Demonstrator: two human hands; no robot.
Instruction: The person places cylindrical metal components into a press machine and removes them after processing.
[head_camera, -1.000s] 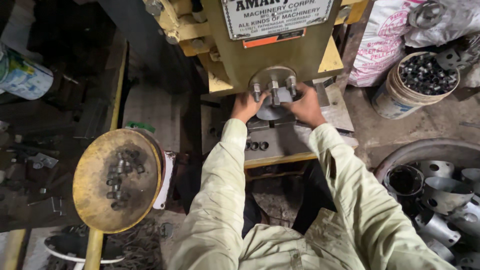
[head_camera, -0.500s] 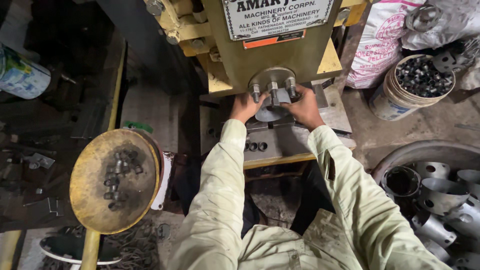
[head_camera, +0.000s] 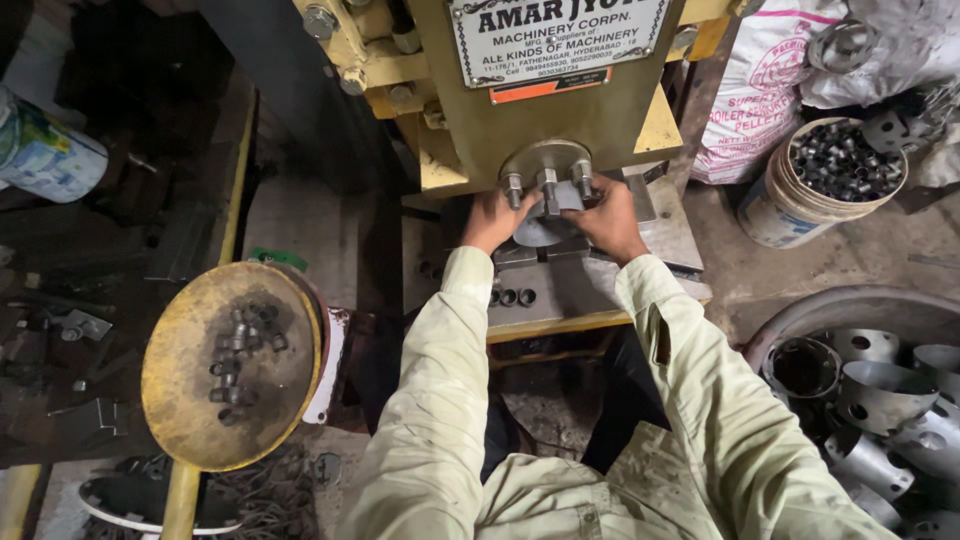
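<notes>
Left hand (head_camera: 492, 220) and right hand (head_camera: 612, 222) grip a metal piece (head_camera: 545, 230) steady beneath the press head (head_camera: 546, 170), far centre.

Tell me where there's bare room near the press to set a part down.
Bare steel shows on the press bed, right of the three small rings, below the right hand. The concrete floor under the bucket of rings is open too. Crowded: the round yellow tray, the basin of metal cups.

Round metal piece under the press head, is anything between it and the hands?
Nothing visible. The left hand and right hand both touch the round metal piece directly, below the bolted disc of the press.
</notes>
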